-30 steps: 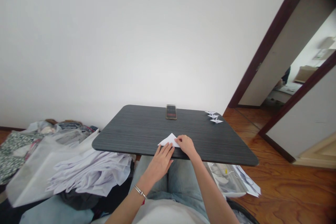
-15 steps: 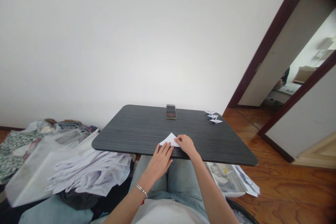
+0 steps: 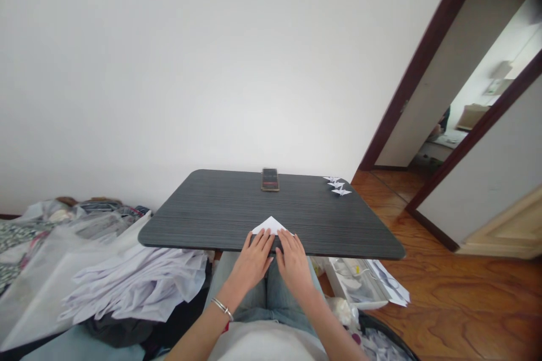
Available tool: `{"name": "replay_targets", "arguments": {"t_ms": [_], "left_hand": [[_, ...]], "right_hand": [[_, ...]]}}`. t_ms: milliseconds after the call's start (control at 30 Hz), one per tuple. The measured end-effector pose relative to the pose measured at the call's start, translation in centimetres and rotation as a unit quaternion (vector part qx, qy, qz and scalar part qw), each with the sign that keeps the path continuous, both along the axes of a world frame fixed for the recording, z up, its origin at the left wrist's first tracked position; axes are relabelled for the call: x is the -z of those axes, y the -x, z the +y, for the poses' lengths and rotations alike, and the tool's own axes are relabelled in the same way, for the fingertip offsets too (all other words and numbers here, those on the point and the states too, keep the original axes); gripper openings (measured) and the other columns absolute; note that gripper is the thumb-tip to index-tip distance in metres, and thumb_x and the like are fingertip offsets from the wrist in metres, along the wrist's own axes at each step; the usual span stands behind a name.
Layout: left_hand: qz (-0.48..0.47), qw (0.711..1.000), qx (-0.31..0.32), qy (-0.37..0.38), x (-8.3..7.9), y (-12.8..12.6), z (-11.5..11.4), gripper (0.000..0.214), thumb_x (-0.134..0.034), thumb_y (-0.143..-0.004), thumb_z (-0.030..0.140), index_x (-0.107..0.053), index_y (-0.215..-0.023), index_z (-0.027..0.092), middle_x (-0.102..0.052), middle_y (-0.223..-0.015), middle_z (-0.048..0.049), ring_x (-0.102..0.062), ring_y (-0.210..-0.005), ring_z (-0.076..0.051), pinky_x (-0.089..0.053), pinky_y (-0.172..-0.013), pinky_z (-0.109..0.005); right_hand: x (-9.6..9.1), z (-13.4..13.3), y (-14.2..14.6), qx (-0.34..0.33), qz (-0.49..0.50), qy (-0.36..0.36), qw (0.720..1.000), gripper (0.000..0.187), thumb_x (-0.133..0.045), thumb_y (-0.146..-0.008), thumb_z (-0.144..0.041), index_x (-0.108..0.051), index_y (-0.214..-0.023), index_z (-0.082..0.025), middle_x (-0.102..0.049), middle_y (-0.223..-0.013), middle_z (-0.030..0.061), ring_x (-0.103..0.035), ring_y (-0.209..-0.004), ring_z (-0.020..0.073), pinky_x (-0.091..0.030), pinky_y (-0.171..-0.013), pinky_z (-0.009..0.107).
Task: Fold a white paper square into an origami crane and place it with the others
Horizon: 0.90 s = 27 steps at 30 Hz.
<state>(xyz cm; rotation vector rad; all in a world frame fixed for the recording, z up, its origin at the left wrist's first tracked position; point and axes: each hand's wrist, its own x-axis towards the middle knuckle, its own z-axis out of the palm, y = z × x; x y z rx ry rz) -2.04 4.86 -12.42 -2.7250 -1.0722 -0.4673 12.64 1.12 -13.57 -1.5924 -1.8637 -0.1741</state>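
A white sheet of paper folded into a triangle (image 3: 271,224) lies near the front edge of the dark table (image 3: 203,208), its point facing away from me. My left hand (image 3: 253,256) rests flat with its fingertips on the paper's lower left edge. On the lower right edge lie the outstretched fingers of my right hand (image 3: 293,256). Both hands are open, and their fingers cover part of the bottom fold.
A phone (image 3: 270,179) sits at the table's back edge. Several folded paper cranes (image 3: 341,192) stand at the back right corner. White cloth (image 3: 139,282) is heaped at the left, and a white box (image 3: 359,287) with odds and ends is low on the right.
My right hand has gone from pinching the paper's right side to lying flat along its lower edge. The left hand stays on the paper. The whole view has shifted slightly.
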Motion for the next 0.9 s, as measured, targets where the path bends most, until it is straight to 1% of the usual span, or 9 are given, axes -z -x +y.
{"name": "replay_targets", "arguments": {"t_ms": [100,300,467,600,733,900], "left_hand": [[0.009,1.000,-0.009,-0.008,0.0,-0.1,0.0,0.050,-0.039,-0.089,0.031,-0.033,-0.136,0.016,-0.038,-0.142,-0.0106,-0.031,-0.132,-0.024,-0.025,-0.106,-0.045],[0.002,1.000,-0.028,-0.008,-0.1,-0.3,-0.1,0.050,-0.044,-0.087,0.029,-0.034,-0.136,0.020,-0.038,-0.143,-0.0084,-0.032,-0.131,-0.026,-0.026,-0.105,-0.045],[0.004,1.000,-0.026,-0.013,0.1,-0.4,0.0,0.050,-0.042,-0.088,0.027,-0.032,-0.136,0.021,-0.037,-0.143,-0.0087,-0.031,-0.131,-0.026,-0.025,-0.105,-0.046],[0.005,1.000,-0.021,-0.012,0.3,-0.5,0.1,0.050,-0.043,-0.086,0.022,-0.033,-0.136,0.019,-0.037,-0.143,-0.0095,-0.031,-0.131,-0.026,-0.025,-0.105,-0.047],[-0.003,1.000,-0.025,-0.009,0.0,-0.5,0.0,0.052,-0.045,-0.084,0.018,-0.034,-0.135,0.018,-0.040,-0.141,-0.0112,-0.033,-0.130,-0.026,-0.027,-0.105,-0.046],[-0.008,0.999,-0.044,-0.019,0.1,-0.2,0.0,0.051,-0.045,-0.082,0.014,-0.036,-0.132,0.009,-0.045,-0.135,-0.0176,-0.037,-0.128,-0.028,-0.034,-0.102,-0.044]], "right_hand": [[0.2,-0.3,0.5,0.027,-0.040,0.019,0.999,0.041,-0.038,-0.086,-0.013,-0.048,-0.126,-0.006,-0.052,-0.130,0.0164,-0.044,-0.123,0.0271,-0.032,-0.104,0.048],[0.0,-0.8,0.2,0.065,-0.070,0.051,0.994,0.042,-0.043,-0.087,-0.021,-0.048,-0.127,-0.008,-0.049,-0.133,0.0159,-0.041,-0.125,0.0295,-0.029,-0.104,0.050],[-0.2,-1.1,0.5,0.067,-0.070,0.058,0.994,0.042,-0.044,-0.088,-0.024,-0.047,-0.128,-0.010,-0.046,-0.136,0.0153,-0.037,-0.128,0.0293,-0.024,-0.106,0.050],[-0.3,-0.9,1.1,0.053,-0.063,0.066,0.994,0.042,-0.043,-0.088,-0.024,-0.048,-0.128,-0.011,-0.046,-0.137,0.0134,-0.036,-0.129,0.0278,-0.023,-0.107,0.047],[-0.6,-1.0,1.4,0.068,-0.068,0.067,0.993,0.043,-0.043,-0.088,-0.025,-0.048,-0.128,-0.011,-0.047,-0.136,0.0136,-0.037,-0.128,0.0287,-0.023,-0.106,0.047],[-1.0,-1.4,1.5,0.085,-0.084,0.083,0.989,0.046,-0.044,-0.089,-0.033,-0.046,-0.130,-0.012,-0.045,-0.137,0.0150,-0.036,-0.127,0.0317,-0.021,-0.105,0.052]]}}
